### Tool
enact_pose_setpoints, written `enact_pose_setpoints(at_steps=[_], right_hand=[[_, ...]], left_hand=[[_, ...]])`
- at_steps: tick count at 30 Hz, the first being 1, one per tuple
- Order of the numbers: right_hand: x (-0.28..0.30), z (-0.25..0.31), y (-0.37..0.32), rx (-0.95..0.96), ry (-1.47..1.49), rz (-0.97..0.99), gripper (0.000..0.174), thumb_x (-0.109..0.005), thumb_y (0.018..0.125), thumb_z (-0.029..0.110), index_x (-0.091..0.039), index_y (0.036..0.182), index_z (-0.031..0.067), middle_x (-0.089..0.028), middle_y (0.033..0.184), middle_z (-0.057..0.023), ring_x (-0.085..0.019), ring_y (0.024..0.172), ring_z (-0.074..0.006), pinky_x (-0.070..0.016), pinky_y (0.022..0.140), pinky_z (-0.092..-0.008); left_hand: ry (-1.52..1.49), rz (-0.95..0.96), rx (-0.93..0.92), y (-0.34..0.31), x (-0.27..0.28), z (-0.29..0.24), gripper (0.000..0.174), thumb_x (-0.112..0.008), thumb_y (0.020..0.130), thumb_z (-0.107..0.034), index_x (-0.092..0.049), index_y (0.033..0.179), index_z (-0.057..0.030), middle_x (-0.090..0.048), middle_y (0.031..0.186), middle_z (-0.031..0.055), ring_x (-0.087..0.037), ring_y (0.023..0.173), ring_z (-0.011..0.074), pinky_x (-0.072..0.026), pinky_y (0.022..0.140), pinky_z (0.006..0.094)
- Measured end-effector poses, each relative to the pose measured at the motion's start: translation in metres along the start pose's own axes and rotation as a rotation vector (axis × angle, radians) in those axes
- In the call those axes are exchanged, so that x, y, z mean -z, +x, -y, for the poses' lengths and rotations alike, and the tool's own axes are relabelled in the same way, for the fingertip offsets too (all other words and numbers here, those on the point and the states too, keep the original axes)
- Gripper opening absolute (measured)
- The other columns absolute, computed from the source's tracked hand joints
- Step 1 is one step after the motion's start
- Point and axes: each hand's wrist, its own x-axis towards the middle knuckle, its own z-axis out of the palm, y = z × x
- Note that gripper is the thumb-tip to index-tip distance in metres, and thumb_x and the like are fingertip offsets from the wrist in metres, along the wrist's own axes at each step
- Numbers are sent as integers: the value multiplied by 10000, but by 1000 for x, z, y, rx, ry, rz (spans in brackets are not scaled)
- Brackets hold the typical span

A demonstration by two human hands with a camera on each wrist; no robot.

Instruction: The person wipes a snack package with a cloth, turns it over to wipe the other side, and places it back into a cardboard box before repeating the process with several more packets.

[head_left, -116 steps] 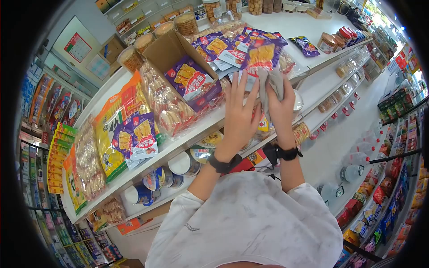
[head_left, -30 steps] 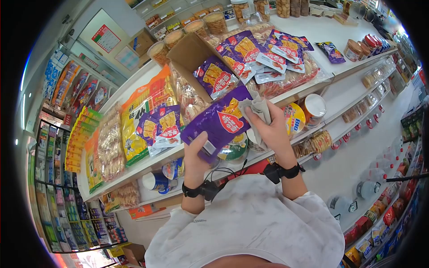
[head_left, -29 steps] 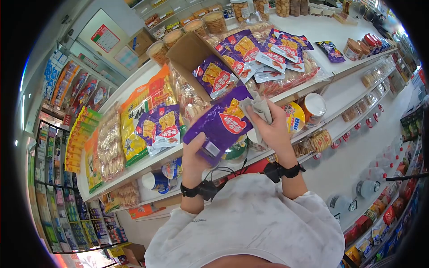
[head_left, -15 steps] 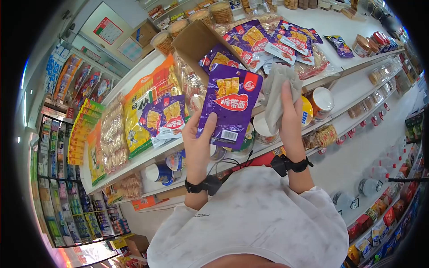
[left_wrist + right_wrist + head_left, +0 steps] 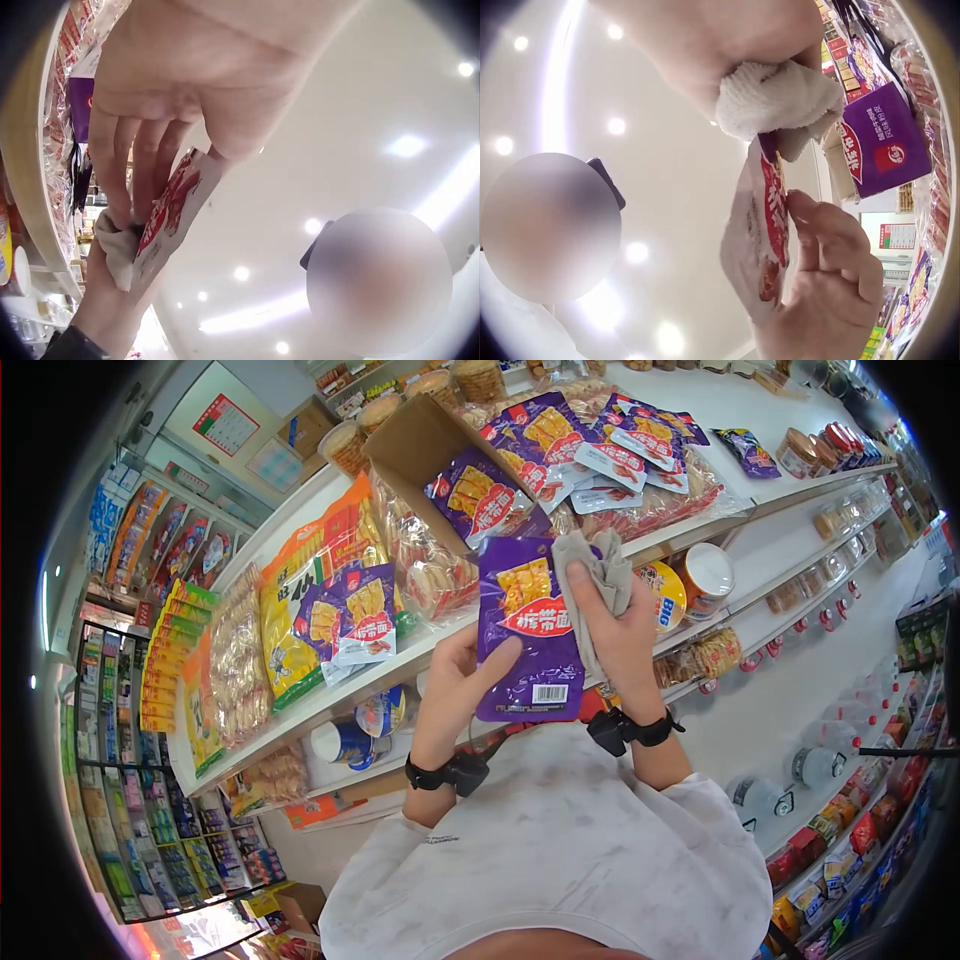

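Upright before the chest is a purple snack packet (image 5: 530,660) with a barcode low on its front. My left hand (image 5: 450,685) holds it by the left edge, thumb on the front and fingers behind. A crumpled grey cloth (image 5: 605,575) is gripped in my right hand (image 5: 620,645), its thumb pressing the cloth at the packet's upper right edge. The right wrist view has the cloth (image 5: 780,101) bunched around the top of the packet (image 5: 750,225). In the left wrist view, the packet's pale side (image 5: 180,225) shows beneath the left palm.
An opened cardboard box (image 5: 415,435) with similar packets stands on the white counter (image 5: 400,660). More purple packets (image 5: 550,435) lie in a pile to its right. Two packets (image 5: 345,615) rest on a yellow bag (image 5: 285,610) at left. Cup noodles (image 5: 708,575) fill the shelf below.
Half a second ago the cloth was apart from the packet; now it meets the packet's right edge. The packet was tilted a second ago and now stands upright. The right hand has moved left.
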Motion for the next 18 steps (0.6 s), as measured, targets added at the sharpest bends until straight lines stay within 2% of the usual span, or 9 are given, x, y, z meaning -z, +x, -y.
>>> enact_pose_setpoints(at_steps=[5, 11, 14, 17, 18], right_hand=[[-2, 6, -3, -150, 141, 46, 268, -728, 905, 220, -673, 1052, 2, -682, 897, -15, -605, 781, -58, -483, 690, -224], [2, -10, -5, -134, 124, 106, 343, -747, 888, 214, -608, 1119, 1, -662, 988, -32, -610, 868, -73, -493, 750, -227], [-7, -9, -8, -71, 176, 3, 412, -743, 887, 191, -543, 1197, 7, -640, 1077, -63, -606, 936, -90, -498, 799, -239], [-9, -11, -7, 59, 110, -67, 501, -753, 873, 169, -482, 1266, 16, -604, 1147, -62, -590, 974, -87, -500, 818, -241], [-10, -10, -11, 37, 75, -18, 513, -732, 890, 189, -470, 1294, 13, -584, 1203, -88, -576, 1046, -122, -489, 864, -266]], left_hand=[[9, -60, -111, 4, -9, 5, 281, -664, 948, -132, -632, 1161, 49, -696, 1059, 72, -645, 913, 80, -519, 822, 240], [51, -101, -123, 5, -11, 5, 291, -653, 961, -161, -638, 1156, 54, -702, 1051, 78, -643, 910, 86, -512, 815, 241], [69, -113, -82, 2, -11, 0, 275, -651, 962, -147, -642, 1146, 57, -704, 1039, 74, -646, 910, 87, -516, 826, 249], [89, -133, -106, 9, -9, 10, 476, -720, 909, -138, -537, 1304, 56, -651, 1179, 111, -620, 1028, 114, -497, 896, 264], [160, -187, -233, 10, -12, 12, 612, -765, 863, -154, -468, 1358, 51, -612, 1234, 125, -598, 1076, 132, -484, 928, 277]])
